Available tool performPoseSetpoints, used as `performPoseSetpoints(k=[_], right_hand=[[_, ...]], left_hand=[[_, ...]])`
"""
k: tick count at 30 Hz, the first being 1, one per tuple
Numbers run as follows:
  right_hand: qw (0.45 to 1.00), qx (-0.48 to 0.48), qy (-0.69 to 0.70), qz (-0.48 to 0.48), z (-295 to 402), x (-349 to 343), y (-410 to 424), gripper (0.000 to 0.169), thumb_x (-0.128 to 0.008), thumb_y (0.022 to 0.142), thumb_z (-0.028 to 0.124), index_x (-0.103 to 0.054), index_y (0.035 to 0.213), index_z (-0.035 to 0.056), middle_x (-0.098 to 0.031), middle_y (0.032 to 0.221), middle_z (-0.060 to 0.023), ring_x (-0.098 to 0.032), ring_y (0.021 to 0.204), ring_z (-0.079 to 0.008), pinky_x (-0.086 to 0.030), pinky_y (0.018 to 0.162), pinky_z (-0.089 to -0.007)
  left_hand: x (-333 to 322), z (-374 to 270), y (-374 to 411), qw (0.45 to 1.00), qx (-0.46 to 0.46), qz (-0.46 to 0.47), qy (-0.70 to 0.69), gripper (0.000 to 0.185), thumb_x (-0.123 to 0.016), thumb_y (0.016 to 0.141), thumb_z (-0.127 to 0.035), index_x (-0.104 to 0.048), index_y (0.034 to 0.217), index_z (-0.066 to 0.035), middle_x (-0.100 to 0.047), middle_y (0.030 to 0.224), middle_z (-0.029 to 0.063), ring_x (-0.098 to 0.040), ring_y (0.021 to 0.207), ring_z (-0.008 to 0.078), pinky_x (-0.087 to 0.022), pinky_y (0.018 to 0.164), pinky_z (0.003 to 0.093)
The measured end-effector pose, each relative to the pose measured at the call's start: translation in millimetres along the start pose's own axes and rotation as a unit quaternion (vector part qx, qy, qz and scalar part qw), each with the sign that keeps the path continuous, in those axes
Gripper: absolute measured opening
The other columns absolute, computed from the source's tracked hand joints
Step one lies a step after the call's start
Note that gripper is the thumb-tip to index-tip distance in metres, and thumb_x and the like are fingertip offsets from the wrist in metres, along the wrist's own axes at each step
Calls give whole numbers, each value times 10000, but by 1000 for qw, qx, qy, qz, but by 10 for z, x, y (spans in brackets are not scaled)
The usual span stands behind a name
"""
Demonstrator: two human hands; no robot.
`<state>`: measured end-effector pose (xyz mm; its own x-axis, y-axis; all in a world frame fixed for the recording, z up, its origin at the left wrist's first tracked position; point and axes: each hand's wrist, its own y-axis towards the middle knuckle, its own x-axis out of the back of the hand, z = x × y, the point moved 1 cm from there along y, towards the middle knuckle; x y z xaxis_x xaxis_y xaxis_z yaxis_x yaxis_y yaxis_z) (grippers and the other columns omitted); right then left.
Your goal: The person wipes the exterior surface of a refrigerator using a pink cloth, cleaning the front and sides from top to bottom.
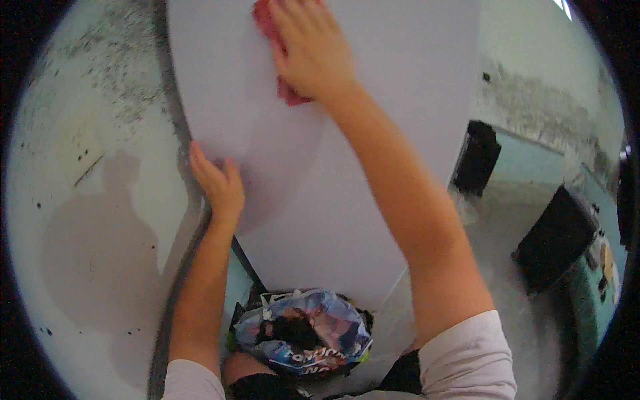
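A large pale panel with a narrowing lower end fills the middle of the view. My right hand lies palm down over a red cloth near the panel's upper middle, pressing it against the surface. Parts of the cloth show beyond the fingertips, along the thumb side and below the palm. My left hand rests at the panel's left edge, its thumb apart from the fingers and nothing held in it. What the left fingertips touch is hard to tell.
A stained pale wall stands close at the left. Below the panel sits a printed shirt or bag bearing writing. At the right are a dark box-like object, a black speaker-like box and a greenish surface with small items.
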<state>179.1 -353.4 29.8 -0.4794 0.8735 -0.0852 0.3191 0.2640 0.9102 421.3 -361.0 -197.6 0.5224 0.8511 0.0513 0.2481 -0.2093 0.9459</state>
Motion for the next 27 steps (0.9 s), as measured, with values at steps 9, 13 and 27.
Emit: performPoseSetpoints(k=[9, 13, 27], right_hand=[[982, -124, -144, -20, -1374, 1395, -799, 602, -562, 1038, 219, -410, 1578, 2, -371, 1657, -235, -291, 1562, -432, -225, 1290, -510], [975, -146, -166, -29, -1435, 1447, -1004, 614, -547, 1039, 201, -380, 1591, -11, -373, 1648, -249, -291, 1553, -456, -226, 1281, -528], [995, -57, -39, 72, 908, -283, -168, 607, -515, 1026, 203, -406, 1547, -88, -337, 1671, -241, -224, 1583, -425, -118, 1328, -508]], left_hand=[[-69, 176, 120, 986, 130, 40, -98, 749, -562, 1045, -218, -196, 1632, 70, -282, 1668, 270, -340, 1519, 385, -270, 1258, 445], [-21, 189, 90, 975, 156, 62, -148, 724, -558, 1038, -197, -226, 1624, 67, -305, 1650, 260, -375, 1498, 358, -325, 1224, 431], [85, 251, 94, 893, 257, 41, -368, 799, -621, 904, -77, -266, 1615, 3, -400, 1583, 198, -433, 1438, 300, -371, 1183, 417]])
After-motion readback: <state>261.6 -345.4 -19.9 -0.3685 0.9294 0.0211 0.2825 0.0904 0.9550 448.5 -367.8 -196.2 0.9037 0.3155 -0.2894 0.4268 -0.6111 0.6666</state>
